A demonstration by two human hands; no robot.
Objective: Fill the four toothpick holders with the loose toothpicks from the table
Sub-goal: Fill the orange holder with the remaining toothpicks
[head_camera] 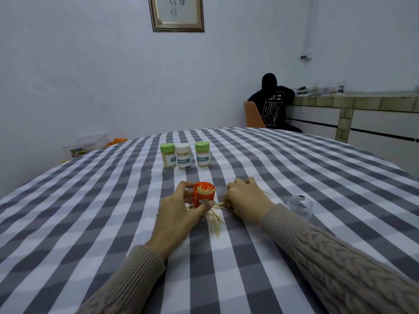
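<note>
Orange holder (203, 196), open-topped with toothpicks inside, stands on the checked desk (90, 211), gripped by the left hand (179, 206). Right hand (246, 197) pinches loose toothpicks (215, 219) lying beside it. Three capped holders (185, 156) stand farther back; a clear cup (299, 206) lies to the right.

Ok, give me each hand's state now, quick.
Left hand: fingers curled round the orange holder.
Right hand: fingers curled on loose toothpicks on the table.

Framed picture (176, 13) cut off at top edge, right hand (246, 197) fingertips curled under — grip unclear, counter clutter (322, 89) blurred
</note>
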